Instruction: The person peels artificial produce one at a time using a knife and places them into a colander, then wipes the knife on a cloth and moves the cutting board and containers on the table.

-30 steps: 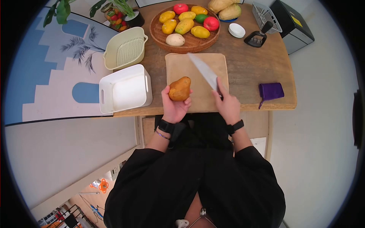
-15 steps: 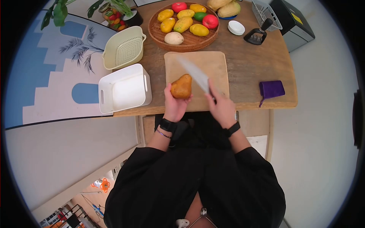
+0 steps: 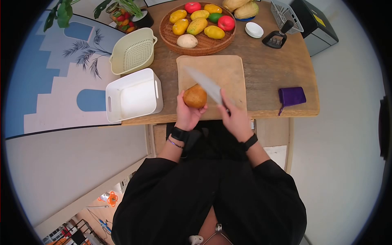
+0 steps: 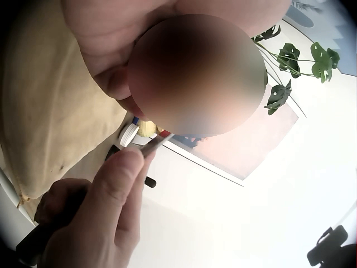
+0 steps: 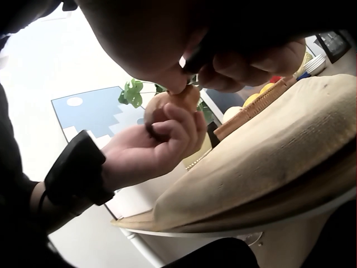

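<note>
A brown pear (image 3: 194, 98) sits in my left hand (image 3: 187, 115), whose fingers curl round it from below, over the near part of the beige cutting board (image 3: 224, 65). My right hand (image 3: 237, 120) grips a large kitchen knife (image 3: 209, 86), its blade slanting to the far left. In the head view the blade overlaps the pear's upper right side. Blurred and close, the pear (image 4: 198, 78) fills much of the left wrist view, with the right hand (image 4: 109, 206) just beyond it. The right wrist view shows the left hand (image 5: 162, 145) cupping the pear (image 5: 187, 97).
Behind the board stands a round wicker tray (image 3: 204, 51) of mixed fruit. To the left are a white bin (image 3: 134, 96) and a pale green colander (image 3: 134, 51). A purple pouch (image 3: 292, 96), small white dishes (image 3: 254, 30) and a black-handled tool (image 3: 275, 40) lie to the right.
The knife and right hand have moved left, bringing the blade over the pear. The pear has turned in my left hand, so its narrow top no longer points up clearly.
</note>
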The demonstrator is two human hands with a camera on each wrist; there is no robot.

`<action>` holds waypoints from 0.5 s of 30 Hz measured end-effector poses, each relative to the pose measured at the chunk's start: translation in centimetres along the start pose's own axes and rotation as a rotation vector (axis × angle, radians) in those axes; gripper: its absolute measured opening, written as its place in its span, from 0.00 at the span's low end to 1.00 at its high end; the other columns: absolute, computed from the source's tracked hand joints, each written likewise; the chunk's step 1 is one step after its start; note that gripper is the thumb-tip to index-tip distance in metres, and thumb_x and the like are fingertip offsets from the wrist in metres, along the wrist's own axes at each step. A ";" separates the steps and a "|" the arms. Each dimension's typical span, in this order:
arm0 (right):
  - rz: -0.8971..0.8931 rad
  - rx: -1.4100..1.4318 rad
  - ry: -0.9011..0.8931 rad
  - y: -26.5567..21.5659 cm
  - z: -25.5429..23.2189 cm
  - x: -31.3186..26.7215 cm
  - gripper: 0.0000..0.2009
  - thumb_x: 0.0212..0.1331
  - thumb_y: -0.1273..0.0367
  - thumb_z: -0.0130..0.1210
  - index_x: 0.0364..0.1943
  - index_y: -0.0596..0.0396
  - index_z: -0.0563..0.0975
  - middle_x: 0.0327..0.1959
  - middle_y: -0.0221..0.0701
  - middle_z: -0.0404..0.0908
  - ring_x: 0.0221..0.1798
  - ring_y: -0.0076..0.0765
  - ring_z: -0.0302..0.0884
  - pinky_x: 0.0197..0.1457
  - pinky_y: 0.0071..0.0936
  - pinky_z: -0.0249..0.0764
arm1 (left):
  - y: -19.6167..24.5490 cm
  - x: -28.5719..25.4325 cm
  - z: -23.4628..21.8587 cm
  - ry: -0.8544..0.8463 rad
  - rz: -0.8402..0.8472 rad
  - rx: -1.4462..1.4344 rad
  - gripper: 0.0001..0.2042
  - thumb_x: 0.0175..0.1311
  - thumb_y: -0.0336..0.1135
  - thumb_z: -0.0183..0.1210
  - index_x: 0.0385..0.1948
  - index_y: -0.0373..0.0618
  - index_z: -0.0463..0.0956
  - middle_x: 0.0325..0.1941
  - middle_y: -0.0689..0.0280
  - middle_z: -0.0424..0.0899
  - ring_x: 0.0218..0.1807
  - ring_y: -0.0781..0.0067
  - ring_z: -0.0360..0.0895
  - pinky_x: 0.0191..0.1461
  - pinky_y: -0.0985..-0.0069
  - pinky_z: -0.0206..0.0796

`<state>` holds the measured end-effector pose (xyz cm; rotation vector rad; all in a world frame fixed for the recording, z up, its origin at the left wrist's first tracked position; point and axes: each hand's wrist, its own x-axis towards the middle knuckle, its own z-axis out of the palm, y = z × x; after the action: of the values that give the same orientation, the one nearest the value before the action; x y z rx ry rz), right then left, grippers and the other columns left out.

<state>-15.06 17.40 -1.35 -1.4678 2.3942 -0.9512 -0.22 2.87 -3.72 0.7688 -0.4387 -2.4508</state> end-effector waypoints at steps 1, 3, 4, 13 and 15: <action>0.001 0.000 0.001 0.6 -0.4 0.5 0.31 0.67 0.54 0.60 0.75 0.26 0.67 0.23 0.39 0.83 0.24 0.51 0.83 0.28 0.45 0.77 | 0.1 -0.1 -0.5 -0.001 -0.001 0.000 0.29 0.76 0.63 0.41 0.57 0.46 0.74 0.51 0.64 0.82 0.52 0.63 0.80 0.47 0.66 0.73; 0.128 -0.104 0.067 1.4 -1.2 1.8 0.31 0.68 0.55 0.60 0.75 0.26 0.66 0.25 0.40 0.84 0.25 0.52 0.83 0.29 0.46 0.77 | 0.4 0.1 -1.3 -0.058 -0.047 -0.013 0.31 0.75 0.66 0.42 0.57 0.46 0.74 0.50 0.64 0.82 0.51 0.62 0.80 0.47 0.65 0.73; 0.124 -0.102 0.065 0.8 -1.7 2.0 0.31 0.68 0.55 0.60 0.75 0.26 0.66 0.25 0.40 0.84 0.25 0.52 0.83 0.29 0.46 0.77 | 0.6 0.1 -1.4 -0.056 -0.042 -0.015 0.31 0.75 0.66 0.42 0.57 0.46 0.74 0.50 0.64 0.82 0.51 0.62 0.80 0.47 0.65 0.73; -0.099 -0.020 -0.062 -3.1 -1.9 0.0 0.31 0.67 0.55 0.60 0.75 0.25 0.67 0.21 0.38 0.81 0.23 0.47 0.82 0.26 0.42 0.76 | -0.1 -0.3 0.0 -0.068 0.024 -0.035 0.35 0.74 0.70 0.43 0.63 0.47 0.72 0.56 0.62 0.82 0.50 0.63 0.81 0.52 0.67 0.73; -0.109 -0.030 -0.051 -2.6 -1.5 -0.2 0.31 0.68 0.54 0.59 0.75 0.25 0.66 0.22 0.38 0.82 0.24 0.49 0.83 0.27 0.43 0.77 | 0.0 -0.6 0.3 -0.059 0.070 0.051 0.33 0.75 0.67 0.43 0.64 0.47 0.71 0.57 0.60 0.82 0.50 0.64 0.81 0.55 0.66 0.73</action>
<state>-13.78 17.42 1.34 -1.6273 2.3235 -0.8931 0.01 3.25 -3.22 0.6914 -0.5430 -2.4105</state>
